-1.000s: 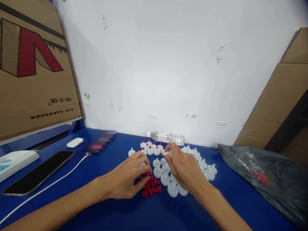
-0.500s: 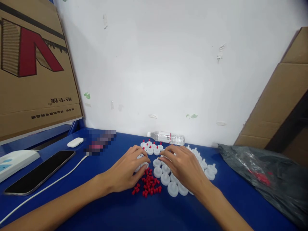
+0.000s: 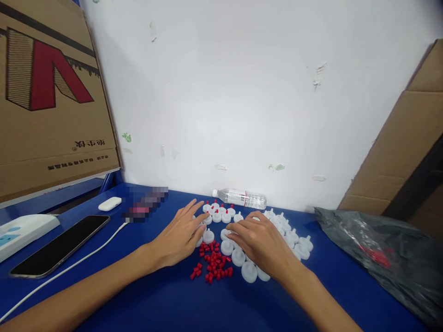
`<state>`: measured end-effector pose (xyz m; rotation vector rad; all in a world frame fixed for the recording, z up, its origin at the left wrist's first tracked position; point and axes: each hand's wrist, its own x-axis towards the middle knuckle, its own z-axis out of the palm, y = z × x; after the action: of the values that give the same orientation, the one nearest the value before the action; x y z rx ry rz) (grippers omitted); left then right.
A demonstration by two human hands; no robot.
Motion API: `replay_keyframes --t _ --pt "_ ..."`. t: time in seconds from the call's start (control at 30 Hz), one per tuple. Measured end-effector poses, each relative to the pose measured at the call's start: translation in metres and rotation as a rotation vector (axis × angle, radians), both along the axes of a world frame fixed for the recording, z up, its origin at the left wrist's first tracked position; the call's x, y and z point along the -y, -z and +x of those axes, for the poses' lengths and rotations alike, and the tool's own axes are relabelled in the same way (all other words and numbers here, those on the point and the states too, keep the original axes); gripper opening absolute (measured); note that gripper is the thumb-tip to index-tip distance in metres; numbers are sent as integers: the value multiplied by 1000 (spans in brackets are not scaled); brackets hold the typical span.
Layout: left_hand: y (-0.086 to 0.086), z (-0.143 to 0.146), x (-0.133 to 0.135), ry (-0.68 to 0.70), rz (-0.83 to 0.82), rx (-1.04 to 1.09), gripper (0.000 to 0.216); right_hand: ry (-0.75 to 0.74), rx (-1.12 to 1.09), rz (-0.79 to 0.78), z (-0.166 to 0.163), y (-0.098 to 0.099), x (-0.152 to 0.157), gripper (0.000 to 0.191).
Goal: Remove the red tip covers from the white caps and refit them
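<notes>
The left hand (image 3: 178,237) had its fingers spread, just over or beside a few round, white plastic caps with narrow spouts (image 3: 208,236), with nothing seen pinched between them. On the right hand (image 3: 261,237), thumb and forefinger lay close together at another such cap; whether they gripped its spout or merely touched it could not be told. More of these caps stood crowded under and beyond that palm, towards the desk's right side. Between the hands, on the side of the desk's near edge, lay a loose heap of small, red plastic tips (image 3: 216,265). Further out, a group of white caps wearing red tips (image 3: 217,216) stood near the far edge of the blue desk (image 3: 207,309), just before a clear plastic bottle (image 3: 238,197) on its side. A dark grey plastic bag (image 3: 408,272) sprawled over the right edge area. The likeliest mishap was a toppled cap, should the right palm brush its close neighbours; a dragging left thumb might also scatter the red heap.
</notes>
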<state>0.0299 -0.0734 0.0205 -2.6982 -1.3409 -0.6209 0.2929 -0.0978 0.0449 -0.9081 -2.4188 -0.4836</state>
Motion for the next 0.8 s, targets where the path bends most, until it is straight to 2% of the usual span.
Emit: replay_keyframes --t 0.5,0.8 --pt "-1 0 -3 47 -72 -76 46 -16 -32 56 0 2 -2 5" --pt "-1 1 -1 42 -113 -90 52 -6 -34 31 -1 2 -3 2"
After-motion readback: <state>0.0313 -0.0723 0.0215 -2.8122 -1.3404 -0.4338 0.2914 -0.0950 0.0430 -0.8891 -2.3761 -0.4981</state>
